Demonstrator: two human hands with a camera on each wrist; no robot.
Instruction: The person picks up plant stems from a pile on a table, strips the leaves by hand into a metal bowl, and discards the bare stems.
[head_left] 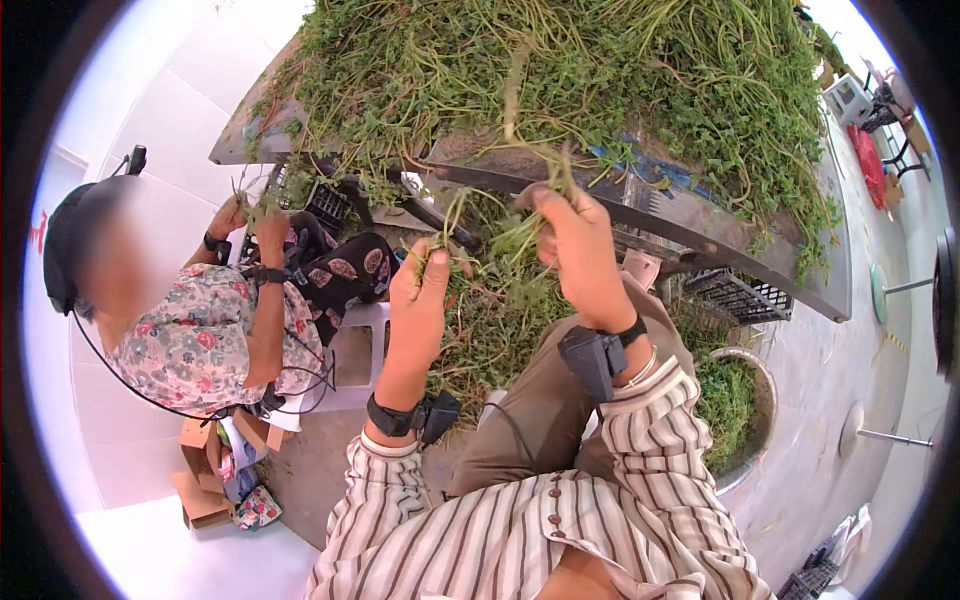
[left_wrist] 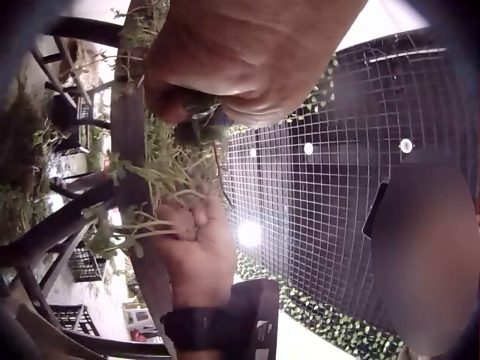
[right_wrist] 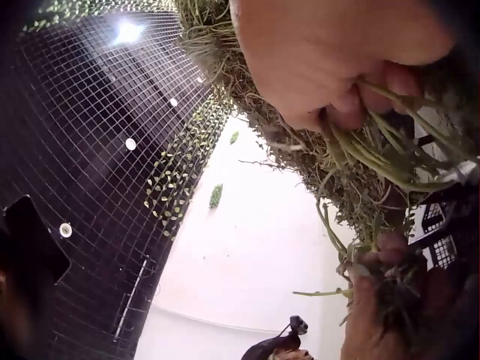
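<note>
My left hand (head_left: pixel 420 295) pinches a few thin green stems (head_left: pixel 452 222) between thumb and fingers, in front of the table's near edge. A short way to its right, my right hand (head_left: pixel 583 255) grips a bunch of leafy green stems (head_left: pixel 520 240), some of which trail towards the left hand. In the right wrist view, several pale green stems (right_wrist: pixel 375 161) run out from under the curled fingers of the right hand (right_wrist: pixel 337 67). The left wrist view has the left hand (left_wrist: pixel 247 60) close above, with the right hand (left_wrist: pixel 199 247) holding leafy sprigs beyond it.
A large heap of leafy stems (head_left: pixel 560 80) covers the table (head_left: pixel 700 215), spilling over its edge. More greens (head_left: pixel 500 340) lie below, and a round tub (head_left: pixel 768 400) of them stands at right. Another person (head_left: pixel 215 330) sits at left, handling stems. A black crate (head_left: pixel 740 293) sits under the table.
</note>
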